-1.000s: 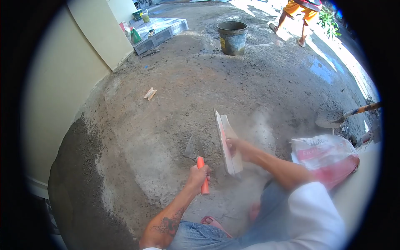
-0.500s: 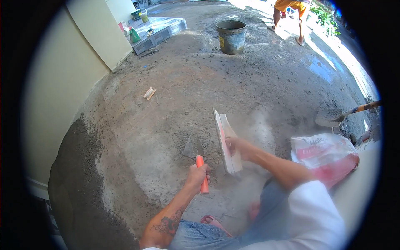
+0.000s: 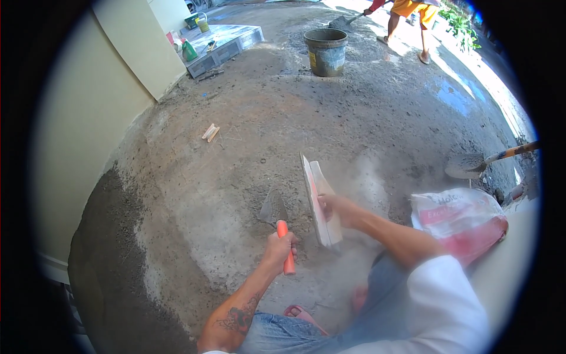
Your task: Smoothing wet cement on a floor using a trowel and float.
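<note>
My left hand (image 3: 278, 249) is closed round the orange handle of a trowel (image 3: 273, 206), whose pointed grey blade faces away from me, over the rough floor. To its right, my right hand (image 3: 336, 207) grips a plastering float (image 3: 319, 206). The float is tilted up on its side, its long flat face turned toward the trowel. A small gap separates the two tools. Beneath them lies the grey, dusty concrete floor (image 3: 224, 177), with a darker, wetter-looking strip (image 3: 106, 253) along the left side.
A red and white sack (image 3: 460, 221) lies at my right, with a shovel (image 3: 471, 165) beyond it. A bucket (image 3: 326, 53) stands ahead. Wooden pieces (image 3: 210, 132) lie left of centre. A wall (image 3: 88, 106) borders the left, near a tiled step (image 3: 227, 50). A person (image 3: 413, 17) works at the back.
My hands, the trowel and the float stay almost still. At the back, the other person's arm and a shovel have come into view beside the bucket.
</note>
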`<state>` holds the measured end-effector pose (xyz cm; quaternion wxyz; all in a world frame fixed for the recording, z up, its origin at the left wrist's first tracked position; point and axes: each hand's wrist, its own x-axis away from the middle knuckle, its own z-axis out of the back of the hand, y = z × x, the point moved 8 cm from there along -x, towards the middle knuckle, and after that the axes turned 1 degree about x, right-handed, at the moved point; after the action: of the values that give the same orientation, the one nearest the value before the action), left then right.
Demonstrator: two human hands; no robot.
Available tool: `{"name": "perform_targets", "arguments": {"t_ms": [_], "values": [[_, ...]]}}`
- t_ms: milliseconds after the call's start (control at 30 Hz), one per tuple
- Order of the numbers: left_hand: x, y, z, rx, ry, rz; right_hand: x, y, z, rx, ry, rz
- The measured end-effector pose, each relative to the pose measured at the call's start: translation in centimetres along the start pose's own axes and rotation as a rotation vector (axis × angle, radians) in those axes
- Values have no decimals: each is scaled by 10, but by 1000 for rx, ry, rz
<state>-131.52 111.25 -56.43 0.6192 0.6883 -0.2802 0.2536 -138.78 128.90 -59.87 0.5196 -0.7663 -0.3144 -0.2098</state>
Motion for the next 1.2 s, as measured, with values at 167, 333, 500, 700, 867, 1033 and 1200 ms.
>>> {"name": "perform_targets", "arguments": {"t_ms": [167, 333, 500, 700, 867, 1033, 1200], "values": [[0, -1, -2, -1, 10, 1, -2, 1, 0, -16, -45, 1], [-1, -2, -2, -13, 11, 0, -7, 5, 3, -31, -47, -19], [-3, -4, 0, -14, 16, -5, -6, 6, 2, -46, -37, -20], [-4, -5, -1, -20, 20, 7, -13, 10, 8, -61, -27, -18], [-6, -6, 0, -17, 18, 7, -11, 9, 7, -72, -17, -22], [-6, -5, -1, -41, 7, 10, -9, 8, 5, -76, -20, -38], [-8, -6, -1, -36, 15, 15, -11, 11, 6, -85, -40, -41]]}}
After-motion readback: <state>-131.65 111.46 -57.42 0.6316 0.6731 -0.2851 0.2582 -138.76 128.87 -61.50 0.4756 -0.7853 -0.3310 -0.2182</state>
